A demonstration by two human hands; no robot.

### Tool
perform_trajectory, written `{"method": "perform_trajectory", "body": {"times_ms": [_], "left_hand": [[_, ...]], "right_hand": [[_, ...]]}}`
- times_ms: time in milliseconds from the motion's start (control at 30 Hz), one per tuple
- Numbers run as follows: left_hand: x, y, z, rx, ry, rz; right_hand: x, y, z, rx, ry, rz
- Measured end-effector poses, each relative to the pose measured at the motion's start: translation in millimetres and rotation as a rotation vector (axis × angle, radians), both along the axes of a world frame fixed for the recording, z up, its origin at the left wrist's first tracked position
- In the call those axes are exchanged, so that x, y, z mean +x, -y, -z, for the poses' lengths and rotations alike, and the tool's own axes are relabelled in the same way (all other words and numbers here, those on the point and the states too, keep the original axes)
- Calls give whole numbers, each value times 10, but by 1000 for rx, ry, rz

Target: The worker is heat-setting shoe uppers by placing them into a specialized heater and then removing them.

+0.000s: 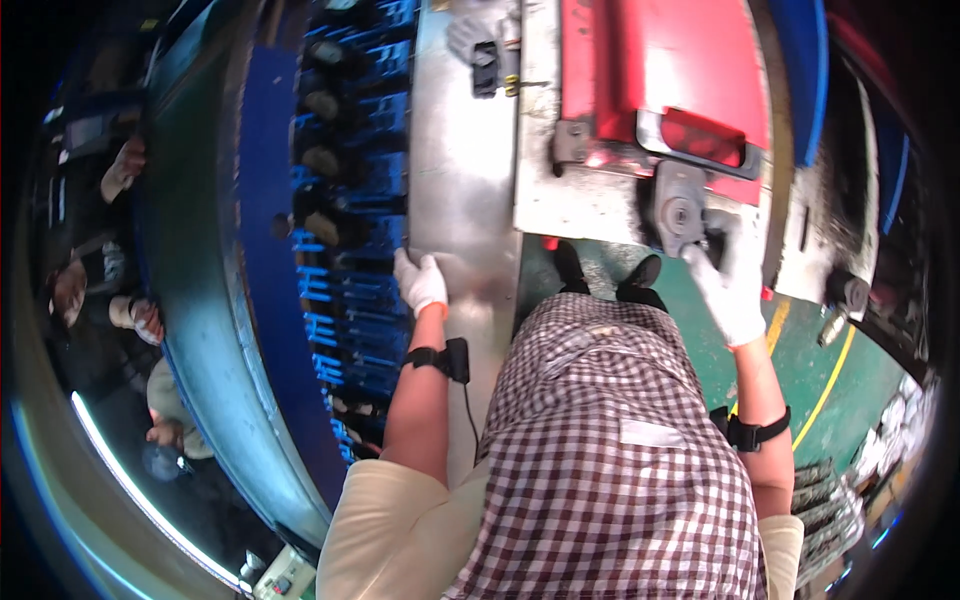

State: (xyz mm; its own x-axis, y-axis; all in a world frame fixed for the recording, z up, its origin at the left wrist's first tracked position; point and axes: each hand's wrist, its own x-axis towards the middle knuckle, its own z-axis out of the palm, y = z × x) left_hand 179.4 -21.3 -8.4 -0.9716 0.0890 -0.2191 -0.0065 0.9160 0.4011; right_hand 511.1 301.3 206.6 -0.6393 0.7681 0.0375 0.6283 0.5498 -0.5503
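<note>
My right hand (732,290), in a white glove, is at the lower right of a grey metal part (680,205) with a round ringed boss. Its thumb and fingers close around the part's near end; the far fingers are partly hidden and blurred. The part lies at the near edge of a red machine cover (655,70), beside a grey loop handle (700,143). My left hand (420,283), also gloved in white, rests on the left edge of a bare metal bench (465,170), its fingers stretched out and holding nothing.
Left of the bench runs a row of blue racks (370,230) with dark parts. Beyond it lie a blue rail and a green conveyor belt (190,200). Co-workers' hands (125,165) show at far left. Grey gloves (475,40) and a black device (486,70) lie on the bench.
</note>
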Motion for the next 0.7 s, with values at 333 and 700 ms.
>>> {"method": "perform_trajectory", "body": {"times_ms": [333,700], "left_hand": [[441,-1600,-1285,690,-294,761],[1093,-2896,-1979,722,-489,1142]], "right_hand": [[9,-105,98,-315,294,116],[13,-98,86,-263,176,119]]}}
